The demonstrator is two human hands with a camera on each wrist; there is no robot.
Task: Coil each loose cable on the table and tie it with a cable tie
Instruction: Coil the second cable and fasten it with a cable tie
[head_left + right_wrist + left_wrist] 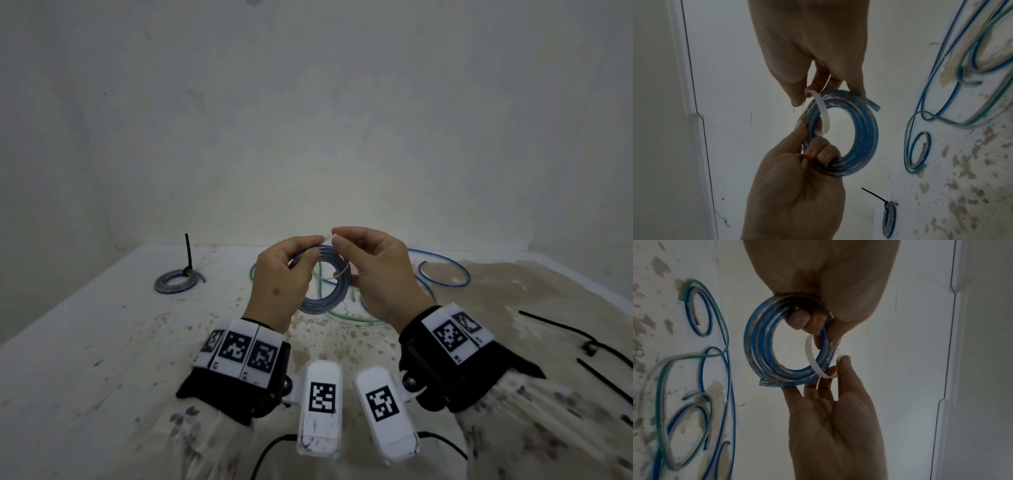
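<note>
A coil of clear cable with a blue stripe is held up over the table between both hands. My left hand grips the coil's left side, fingers curled through its hole. A white cable tie loops around the coil's strands. My right hand pinches the tie's end between thumb and forefinger, its lower fingers touching the coil's right side. In the right wrist view the tie arcs across the coil's inner edge. Whether the tie's ends are joined is hidden.
A coiled cable tied with a black tie lies at the back left. Loose blue cable and green cable sprawl behind and under the hands. Several black cable ties lie at the right. A wall stands behind the table.
</note>
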